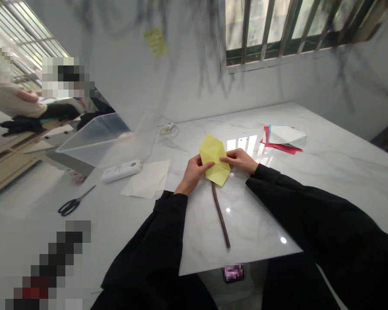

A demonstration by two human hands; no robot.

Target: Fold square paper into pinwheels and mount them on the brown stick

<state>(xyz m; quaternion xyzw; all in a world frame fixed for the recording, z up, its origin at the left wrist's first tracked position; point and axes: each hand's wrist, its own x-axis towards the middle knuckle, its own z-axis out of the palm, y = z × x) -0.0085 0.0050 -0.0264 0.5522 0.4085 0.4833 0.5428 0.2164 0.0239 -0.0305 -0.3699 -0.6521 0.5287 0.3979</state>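
A folded sheet of yellow paper (214,159) is held just above the white marble table (326,172). My left hand (194,172) pinches its left edge with thumb and fingers closed on it. My right hand (241,160) grips its right edge the same way. A thin dark stick (220,215) lies on the table under the paper and runs toward me. Both arms wear black sleeves.
White paper sheets (147,180), a white flat device (121,170) and black scissors (74,203) lie to the left. A clear plastic bin (97,137) stands behind them. Red, blue and white papers (283,137) are stacked at the right. Other people sit far left.
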